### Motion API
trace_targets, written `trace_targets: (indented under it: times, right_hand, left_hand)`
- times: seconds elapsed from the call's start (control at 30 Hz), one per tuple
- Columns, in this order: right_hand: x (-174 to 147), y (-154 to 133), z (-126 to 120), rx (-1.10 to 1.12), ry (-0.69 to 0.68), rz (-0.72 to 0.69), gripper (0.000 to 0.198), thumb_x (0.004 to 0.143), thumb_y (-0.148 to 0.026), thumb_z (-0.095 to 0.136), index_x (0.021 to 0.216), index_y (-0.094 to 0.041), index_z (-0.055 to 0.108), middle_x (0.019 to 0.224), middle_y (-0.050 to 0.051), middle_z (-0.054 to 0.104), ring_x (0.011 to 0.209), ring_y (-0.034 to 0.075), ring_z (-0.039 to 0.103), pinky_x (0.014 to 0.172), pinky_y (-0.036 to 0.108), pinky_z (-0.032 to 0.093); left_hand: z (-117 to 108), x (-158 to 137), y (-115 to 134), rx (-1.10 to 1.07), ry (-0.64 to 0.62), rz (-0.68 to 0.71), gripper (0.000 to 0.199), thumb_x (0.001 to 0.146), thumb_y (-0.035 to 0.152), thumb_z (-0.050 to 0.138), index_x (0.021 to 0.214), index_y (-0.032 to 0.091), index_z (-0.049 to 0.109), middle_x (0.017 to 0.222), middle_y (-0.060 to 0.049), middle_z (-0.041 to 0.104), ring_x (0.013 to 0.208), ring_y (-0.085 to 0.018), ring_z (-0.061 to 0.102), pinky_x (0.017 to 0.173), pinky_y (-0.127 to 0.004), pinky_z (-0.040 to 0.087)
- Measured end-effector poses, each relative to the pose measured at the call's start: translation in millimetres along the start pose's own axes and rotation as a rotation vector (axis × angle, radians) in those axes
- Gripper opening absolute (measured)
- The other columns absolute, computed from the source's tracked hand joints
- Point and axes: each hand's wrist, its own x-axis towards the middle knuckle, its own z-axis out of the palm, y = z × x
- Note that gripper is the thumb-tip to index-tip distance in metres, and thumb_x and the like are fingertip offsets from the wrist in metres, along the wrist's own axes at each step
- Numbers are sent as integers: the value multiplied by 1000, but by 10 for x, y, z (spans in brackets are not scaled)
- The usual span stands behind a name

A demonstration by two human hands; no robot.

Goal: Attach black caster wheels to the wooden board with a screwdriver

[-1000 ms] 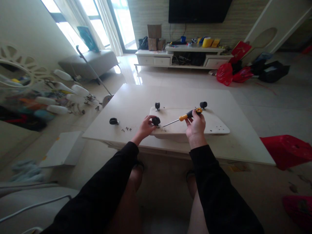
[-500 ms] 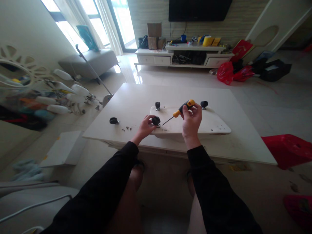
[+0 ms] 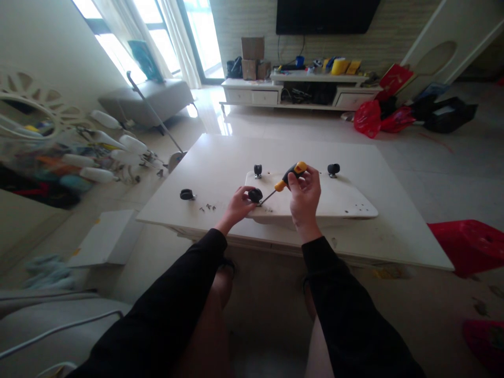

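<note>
At the near left corner of a white board [image 3: 307, 197], my left hand [image 3: 239, 205] is closed on a black caster wheel [image 3: 255, 195]. My right hand [image 3: 305, 197] grips a yellow and black screwdriver [image 3: 290, 176], tilted down to the left. Its tip meets the base of the held caster. Two more casters, the back left one [image 3: 258, 170] and the back right one [image 3: 333, 169], stand upright on the board. A loose caster [image 3: 186, 195] lies on the table to the left, near several screws [image 3: 208, 207]. A few small screws [image 3: 269, 210] rest on the board beside the screwdriver's tip.
Under the board is a white table [image 3: 220, 157]. A red stool [image 3: 468, 244] stands off its right end, and a white box [image 3: 106, 239] sits on the floor at left. Beyond are a cluttered TV cabinet [image 3: 271, 97] and red bags [image 3: 368, 118].
My right hand has brought the screwdriver down and left, its tip now at the caster's base. My left hand keeps its hold on the caster. The view has shifted slightly.
</note>
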Motion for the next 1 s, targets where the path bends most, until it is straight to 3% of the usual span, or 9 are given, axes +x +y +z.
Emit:
trace_targets:
  times: [0.6, 1.0]
  right_hand:
    - [-4, -60, 45, -64, 26, -29, 38, 89, -49, 79, 118, -30, 63, 104, -1, 70, 88, 14, 71, 85, 34, 64]
    - [0, -61, 40, -27, 13, 23, 37, 88, -48, 79, 118, -31, 64, 105, 0, 70, 89, 15, 70, 84, 36, 64]
  left_hand:
    - [-3, -10, 31, 14, -10, -6, 48, 72, 6, 78, 117, 20, 71, 111, -5, 67, 78, -11, 64, 71, -25, 53]
    - [-4, -13, 51, 8, -28, -9, 48, 73, 6, 77, 119, 20, 69, 112, -5, 66, 79, -11, 65, 73, -25, 54]
